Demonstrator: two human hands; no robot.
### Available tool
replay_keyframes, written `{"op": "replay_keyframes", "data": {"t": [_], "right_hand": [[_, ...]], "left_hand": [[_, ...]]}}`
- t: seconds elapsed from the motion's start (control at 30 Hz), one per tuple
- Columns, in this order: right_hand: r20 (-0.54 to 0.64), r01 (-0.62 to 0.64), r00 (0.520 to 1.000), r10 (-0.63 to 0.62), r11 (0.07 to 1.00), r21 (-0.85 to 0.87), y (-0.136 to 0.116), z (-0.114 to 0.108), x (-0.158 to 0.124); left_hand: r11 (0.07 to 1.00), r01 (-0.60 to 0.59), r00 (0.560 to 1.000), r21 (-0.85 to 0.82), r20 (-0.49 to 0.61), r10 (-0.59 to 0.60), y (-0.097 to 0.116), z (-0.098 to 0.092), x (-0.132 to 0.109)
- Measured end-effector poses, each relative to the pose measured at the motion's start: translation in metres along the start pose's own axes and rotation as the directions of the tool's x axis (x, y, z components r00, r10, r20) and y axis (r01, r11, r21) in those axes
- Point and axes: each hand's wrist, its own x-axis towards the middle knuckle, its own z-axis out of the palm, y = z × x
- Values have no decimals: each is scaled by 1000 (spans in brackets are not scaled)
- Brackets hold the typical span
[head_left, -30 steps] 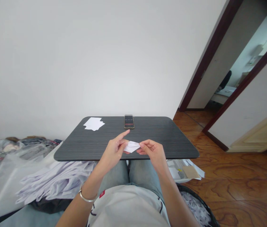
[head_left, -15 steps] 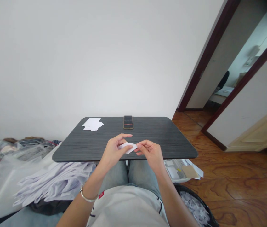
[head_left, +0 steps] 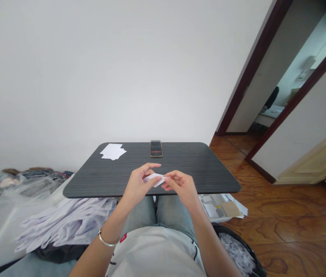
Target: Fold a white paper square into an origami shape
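A small folded white paper [head_left: 157, 180] is held in the air over the front part of the dark table [head_left: 128, 169]. My left hand [head_left: 140, 182] grips its left part between the thumb and the fingers below, with the index finger stretched out above. At the paper's right end, my right hand [head_left: 178, 184] pinches the tip with thumb and fingers. Several white paper sheets [head_left: 113, 151] lie overlapping at the table's back left. A phone [head_left: 156, 149] with its screen lit lies at the back middle.
Piled white cloth or paper [head_left: 67, 225] is left of my legs. To the right, below the table, are a tray of papers [head_left: 223, 207] and a black bag of white scraps [head_left: 238, 252]. A white wall [head_left: 151, 69] stands behind the table.
My right hand has shifted slightly left along the paper, closer to my left hand. My left hand has hardly moved.
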Motion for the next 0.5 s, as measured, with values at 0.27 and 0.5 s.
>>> {"op": "replay_keyframes", "data": {"t": [0.27,0.5], "right_hand": [[17,31,999,-31,999,-21,-2,2,-1],[9,18,1000,-18,999,-29,0,1,-1]], "left_hand": [[991,-77,996,105,-30,81,0,2,-3],[975,-124,992,184,30,120,0,0,-2]]}}
